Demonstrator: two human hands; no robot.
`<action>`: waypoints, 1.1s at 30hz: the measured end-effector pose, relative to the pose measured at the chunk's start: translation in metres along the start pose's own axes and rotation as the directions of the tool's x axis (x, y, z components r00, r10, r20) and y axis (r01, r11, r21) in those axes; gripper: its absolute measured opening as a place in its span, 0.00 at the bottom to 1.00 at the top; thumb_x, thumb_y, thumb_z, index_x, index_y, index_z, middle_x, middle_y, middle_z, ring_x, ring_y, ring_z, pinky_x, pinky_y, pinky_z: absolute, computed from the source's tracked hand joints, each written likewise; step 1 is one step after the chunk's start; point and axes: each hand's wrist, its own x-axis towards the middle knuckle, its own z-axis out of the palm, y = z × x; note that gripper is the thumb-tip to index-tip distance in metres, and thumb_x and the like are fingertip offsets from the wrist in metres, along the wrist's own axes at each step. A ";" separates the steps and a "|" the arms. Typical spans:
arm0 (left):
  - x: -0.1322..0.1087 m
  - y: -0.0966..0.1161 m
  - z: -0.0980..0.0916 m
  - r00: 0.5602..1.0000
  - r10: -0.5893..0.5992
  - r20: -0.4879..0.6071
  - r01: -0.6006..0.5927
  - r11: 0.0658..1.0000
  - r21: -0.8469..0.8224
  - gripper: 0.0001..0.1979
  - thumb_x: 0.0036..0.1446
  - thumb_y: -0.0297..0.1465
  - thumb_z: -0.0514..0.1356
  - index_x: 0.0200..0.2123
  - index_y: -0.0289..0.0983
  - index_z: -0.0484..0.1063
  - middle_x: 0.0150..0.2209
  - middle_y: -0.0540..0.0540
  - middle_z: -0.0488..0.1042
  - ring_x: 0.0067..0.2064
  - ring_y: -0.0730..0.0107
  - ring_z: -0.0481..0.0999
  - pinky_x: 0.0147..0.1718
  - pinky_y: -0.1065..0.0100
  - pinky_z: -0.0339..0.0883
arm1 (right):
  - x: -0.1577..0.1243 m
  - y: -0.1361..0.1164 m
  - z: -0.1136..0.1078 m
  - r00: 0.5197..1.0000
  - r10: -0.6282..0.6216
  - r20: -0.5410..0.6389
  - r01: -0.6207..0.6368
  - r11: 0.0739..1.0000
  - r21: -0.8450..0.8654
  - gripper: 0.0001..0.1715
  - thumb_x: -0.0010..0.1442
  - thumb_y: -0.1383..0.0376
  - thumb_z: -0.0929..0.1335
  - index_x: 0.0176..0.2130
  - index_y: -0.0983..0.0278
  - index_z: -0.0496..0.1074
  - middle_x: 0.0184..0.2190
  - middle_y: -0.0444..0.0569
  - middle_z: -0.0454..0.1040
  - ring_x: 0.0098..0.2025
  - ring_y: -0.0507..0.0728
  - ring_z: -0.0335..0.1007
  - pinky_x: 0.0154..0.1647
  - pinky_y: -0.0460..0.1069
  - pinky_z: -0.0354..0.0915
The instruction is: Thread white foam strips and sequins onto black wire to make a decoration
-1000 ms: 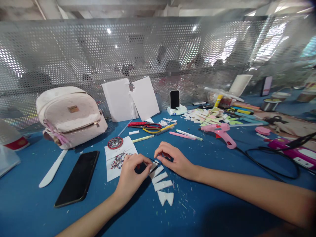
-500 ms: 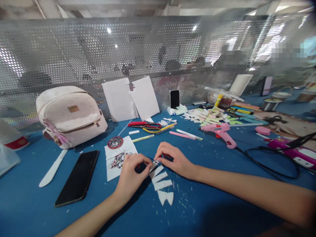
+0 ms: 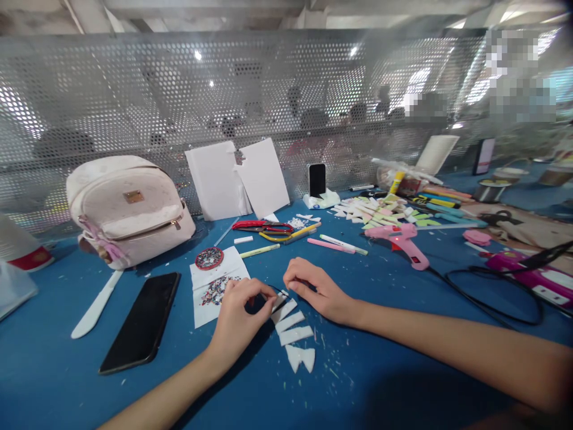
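Observation:
A fishbone-like row of white strips (image 3: 289, 321) lies on the blue table, with a notched, tail-shaped white piece (image 3: 301, 358) at its near end. At the far end of the row, my left hand (image 3: 244, 307) pinches the edge of the topmost strip between thumb and forefinger. A thin dark line, maybe a wire or thread, shows beside those fingertips. Just right of the strips rests my right hand (image 3: 317, 291), its fingers curled and pressed together, apart from the row. Whether anything tiny sits in its fingertips is hidden.
Left of my hands are paper with colourful beads (image 3: 217, 291), a black phone (image 3: 141, 322), a white knife (image 3: 96, 304) and a backpack (image 3: 129, 209). Red-handled pliers (image 3: 250, 226) and pens lie beyond. A pink glue gun (image 3: 405, 242) and its black cable (image 3: 461, 304) occupy the right.
My right hand has drawn slightly right, its fingertips leaving the far end of the strip row. My left hand stays in place.

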 end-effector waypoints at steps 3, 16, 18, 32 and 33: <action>0.000 0.000 0.000 1.000 -0.002 0.000 0.002 1.000 -0.004 0.07 0.58 0.24 0.61 0.30 0.41 0.75 0.31 0.54 0.79 0.33 0.68 0.71 0.40 0.62 0.54 | 0.000 -0.001 0.001 1.000 -0.008 -0.008 0.008 1.000 -0.011 0.13 0.71 0.64 0.60 0.33 0.62 0.65 0.31 0.45 0.66 0.36 0.54 0.60 0.41 0.51 0.58; 0.000 -0.003 0.001 1.000 0.002 0.001 -0.002 1.000 -0.022 0.07 0.58 0.24 0.61 0.30 0.42 0.76 0.31 0.54 0.79 0.33 0.68 0.71 0.40 0.63 0.53 | 0.002 -0.001 0.001 0.997 0.015 -0.076 -0.014 1.000 0.007 0.04 0.64 0.67 0.69 0.34 0.62 0.73 0.31 0.45 0.72 0.36 0.54 0.64 0.38 0.49 0.58; 0.000 -0.003 0.001 1.000 0.001 0.004 -0.001 1.000 -0.022 0.07 0.58 0.24 0.61 0.30 0.42 0.76 0.31 0.54 0.79 0.33 0.68 0.71 0.40 0.63 0.53 | 0.002 -0.001 0.001 0.996 -0.004 -0.084 0.006 1.000 0.020 0.04 0.64 0.67 0.70 0.34 0.62 0.73 0.31 0.45 0.72 0.36 0.54 0.64 0.38 0.50 0.59; -0.001 -0.004 0.001 1.000 0.000 0.003 0.000 1.000 -0.025 0.06 0.58 0.25 0.62 0.30 0.42 0.76 0.31 0.54 0.79 0.32 0.68 0.70 0.40 0.63 0.54 | -0.001 -0.002 -0.001 0.999 -0.017 -0.046 0.018 1.000 0.012 0.12 0.70 0.65 0.63 0.32 0.63 0.67 0.29 0.44 0.69 0.33 0.53 0.59 0.43 0.53 0.56; 0.000 -0.004 0.001 1.000 0.000 0.003 0.000 1.000 -0.027 0.07 0.59 0.25 0.62 0.30 0.42 0.76 0.31 0.54 0.79 0.32 0.68 0.70 0.40 0.63 0.54 | 0.000 -0.002 -0.001 0.999 -0.021 -0.049 0.022 1.000 0.014 0.12 0.70 0.65 0.63 0.32 0.63 0.67 0.29 0.44 0.69 0.33 0.53 0.60 0.43 0.53 0.56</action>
